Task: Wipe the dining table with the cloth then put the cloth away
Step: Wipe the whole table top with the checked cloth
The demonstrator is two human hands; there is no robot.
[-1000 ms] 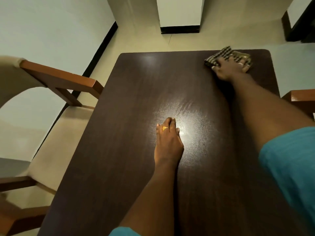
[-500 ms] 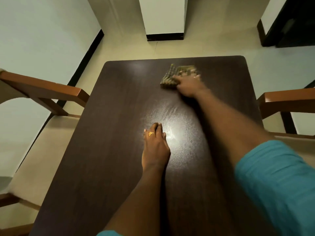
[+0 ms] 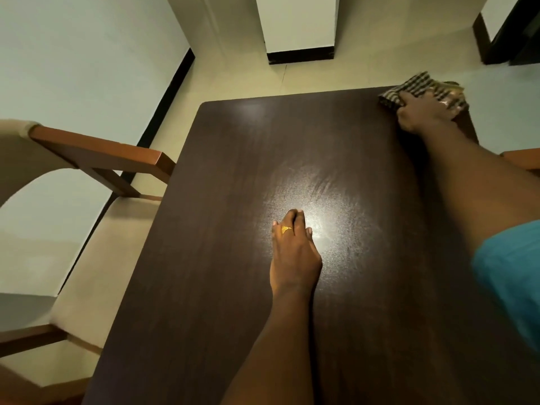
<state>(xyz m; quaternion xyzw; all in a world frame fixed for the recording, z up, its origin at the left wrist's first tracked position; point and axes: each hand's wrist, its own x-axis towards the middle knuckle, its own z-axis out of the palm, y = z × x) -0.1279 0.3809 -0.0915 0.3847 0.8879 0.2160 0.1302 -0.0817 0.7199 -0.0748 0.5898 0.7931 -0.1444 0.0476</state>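
A dark brown wooden dining table (image 3: 222, 229) fills the middle of the view. A checked brown-and-cream cloth (image 3: 415, 87) lies bunched at the table's far right corner. My right hand (image 3: 423, 114) presses down on the cloth, fingers spread over it, the arm stretched across the table's right side. My left hand (image 3: 293, 252), wearing a gold ring, rests flat on the tabletop near the centre, beside a bright light reflection.
A cushioned chair with wooden armrests (image 3: 99, 153) stands against the table's left edge. Another wooden armrest (image 3: 523, 159) shows at the right edge. A white pillar with a black base (image 3: 298, 51) rises beyond the table's far end.
My right hand has swept the cloth from the far middle of the table back to the far right corner. My left hand has stayed flat near the centre.
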